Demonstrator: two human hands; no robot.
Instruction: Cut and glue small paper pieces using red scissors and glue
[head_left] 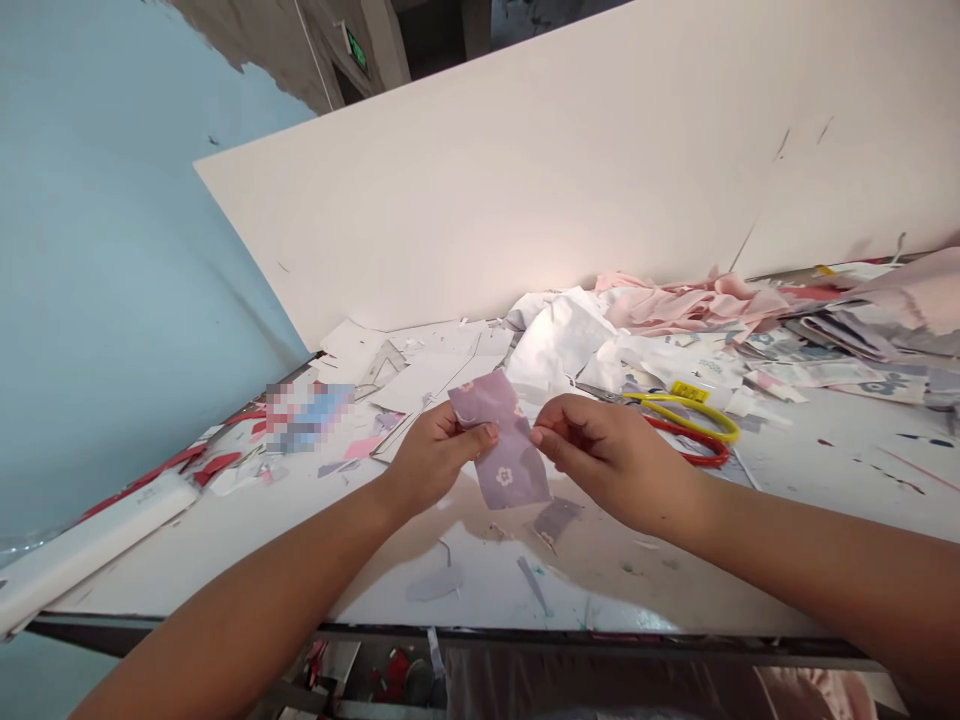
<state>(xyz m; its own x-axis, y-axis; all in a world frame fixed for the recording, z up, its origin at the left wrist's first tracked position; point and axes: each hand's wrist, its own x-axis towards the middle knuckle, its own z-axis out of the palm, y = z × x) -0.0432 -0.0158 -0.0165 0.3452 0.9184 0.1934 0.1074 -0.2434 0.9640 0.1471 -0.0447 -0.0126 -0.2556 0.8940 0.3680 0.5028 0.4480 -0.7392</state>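
Observation:
A strip of purple fabric (504, 452) with pale flowers is held up above the white table. My left hand (431, 455) grips its left side, thumb on top and fingers behind. At the strip's right edge, the fingertips of my right hand (600, 455) are pinched together on the cloth. Just beyond my right hand lie scissors (679, 408) with one yellow and one red handle loop, their blades partly hidden. A smaller purple scrap (556, 520) rests on the table below the strip.
White cloth (559, 335) and pink fabric (697, 303) are heaped against the white partition (525, 190). Patterned pieces (862, 380) lie to the right. On the left are paper sheets (427, 380), a triangular ruler (382, 365), red scraps (217, 467) and a long white bar-shaped device (97, 545).

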